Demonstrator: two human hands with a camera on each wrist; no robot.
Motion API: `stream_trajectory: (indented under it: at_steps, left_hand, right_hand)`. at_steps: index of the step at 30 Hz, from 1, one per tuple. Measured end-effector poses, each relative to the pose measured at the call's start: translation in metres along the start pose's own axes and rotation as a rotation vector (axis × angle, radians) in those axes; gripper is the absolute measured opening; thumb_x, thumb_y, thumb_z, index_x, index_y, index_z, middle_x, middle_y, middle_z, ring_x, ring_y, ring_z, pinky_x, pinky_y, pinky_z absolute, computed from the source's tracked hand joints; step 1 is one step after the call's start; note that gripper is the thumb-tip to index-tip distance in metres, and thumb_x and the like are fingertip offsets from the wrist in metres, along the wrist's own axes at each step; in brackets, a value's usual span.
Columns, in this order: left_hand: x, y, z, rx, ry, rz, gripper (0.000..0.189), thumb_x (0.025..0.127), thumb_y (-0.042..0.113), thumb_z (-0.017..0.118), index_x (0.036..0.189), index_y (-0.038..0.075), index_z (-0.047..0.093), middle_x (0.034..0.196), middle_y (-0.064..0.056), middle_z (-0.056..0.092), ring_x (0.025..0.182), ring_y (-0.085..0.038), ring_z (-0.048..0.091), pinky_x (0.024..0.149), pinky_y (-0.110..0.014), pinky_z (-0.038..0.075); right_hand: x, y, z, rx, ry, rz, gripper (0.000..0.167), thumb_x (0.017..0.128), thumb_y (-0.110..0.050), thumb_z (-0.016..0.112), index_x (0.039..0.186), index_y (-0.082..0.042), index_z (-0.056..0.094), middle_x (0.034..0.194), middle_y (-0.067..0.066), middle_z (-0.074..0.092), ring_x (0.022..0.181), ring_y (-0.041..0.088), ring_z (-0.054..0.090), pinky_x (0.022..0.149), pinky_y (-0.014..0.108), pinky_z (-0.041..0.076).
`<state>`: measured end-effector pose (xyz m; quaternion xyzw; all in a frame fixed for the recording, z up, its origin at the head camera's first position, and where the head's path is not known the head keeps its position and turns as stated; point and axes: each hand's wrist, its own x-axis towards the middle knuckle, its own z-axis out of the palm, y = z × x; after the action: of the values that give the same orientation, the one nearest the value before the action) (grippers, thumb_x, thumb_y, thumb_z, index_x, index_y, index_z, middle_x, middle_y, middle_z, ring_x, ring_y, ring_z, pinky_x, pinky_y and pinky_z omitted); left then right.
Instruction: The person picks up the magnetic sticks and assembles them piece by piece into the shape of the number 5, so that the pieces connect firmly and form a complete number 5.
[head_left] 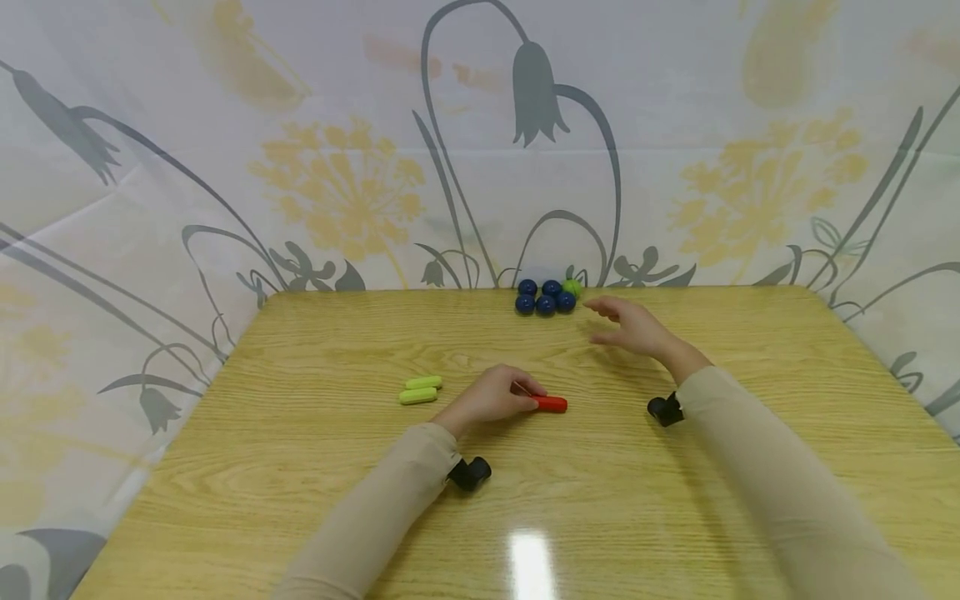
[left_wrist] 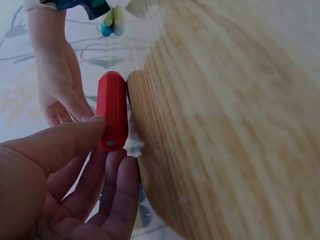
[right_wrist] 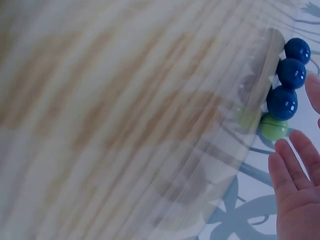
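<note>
red stick point(head_left: 552, 404) is pinched in the left hand point(head_left: 491, 395) at the worktop point(head_left: 300, 500), right of two lime sticks point(head_left: 418, 396). right hand point(head_left: 633, 327) is held with fingers parted, near green ball point(head_left: 572, 288). pick-or-place step seems in hand; steady pinch probably called for next.

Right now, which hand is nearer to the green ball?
Right. In the head view, the right hand is close beside the green ball, at lower right; the left hand is farther off, at lower left, holding the red stick.
</note>
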<state>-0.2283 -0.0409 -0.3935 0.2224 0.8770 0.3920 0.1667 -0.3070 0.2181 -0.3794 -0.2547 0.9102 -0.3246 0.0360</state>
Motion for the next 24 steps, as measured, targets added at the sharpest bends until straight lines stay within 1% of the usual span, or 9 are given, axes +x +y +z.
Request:
stream_trajectory:
  at_steps: [6,12,15,20,24]
  left_hand:
    - [0.001,-0.002,0.000,-0.010,-0.023,-0.024,0.015,0.088,0.011,0.066,0.102,0.011,0.071,0.095,0.002,0.064,0.079,-0.008,0.056,0.071,-0.023,0.047]
    - [0.004,-0.004,-0.002,-0.072,-0.057,-0.040,0.016,0.088,0.011,0.066,0.103,0.011,0.071,0.090,0.003,0.064,0.078,-0.009,0.054,0.070,-0.023,0.045]
    - [0.004,-0.004,-0.004,-0.098,-0.072,-0.053,0.016,0.088,0.011,0.066,0.103,0.010,0.071,0.090,0.003,0.064,0.077,-0.009,0.055,0.069,-0.022,0.045]
    - [0.004,-0.006,-0.004,-0.129,-0.076,-0.056,0.018,0.088,0.010,0.066,0.105,0.009,0.071,0.093,0.001,0.065,0.078,-0.009,0.056,0.069,-0.022,0.046]
    - [0.004,-0.006,-0.004,-0.138,-0.079,-0.066,0.018,0.088,0.011,0.066,0.105,0.010,0.071,0.094,0.003,0.065,0.080,-0.008,0.057,0.070,-0.022,0.046]
  right_hand:
    - [0.011,-0.001,0.001,0.039,-0.005,0.037,0.056,0.087,-0.006,0.065,0.135,0.006,0.040,0.136,0.028,0.040,0.122,0.045,0.038,0.102,0.053,0.031]
    - [0.020,0.000,0.002,0.070,0.001,0.063,0.055,0.087,-0.001,0.064,0.135,0.008,0.039,0.132,0.032,0.041,0.120,0.047,0.039,0.102,0.053,0.031]
    - [0.025,0.002,0.003,0.068,-0.012,0.070,0.056,0.087,-0.001,0.063,0.136,0.008,0.038,0.131,0.033,0.042,0.119,0.047,0.040,0.101,0.053,0.032]
    - [0.034,0.004,0.005,0.049,-0.027,0.082,0.056,0.087,-0.003,0.064,0.136,0.006,0.039,0.131,0.031,0.042,0.118,0.046,0.041,0.099,0.053,0.034]
    - [0.039,0.008,0.008,0.068,-0.044,0.104,0.058,0.087,-0.002,0.063,0.138,0.005,0.037,0.132,0.032,0.040,0.119,0.047,0.041,0.098,0.054,0.035]
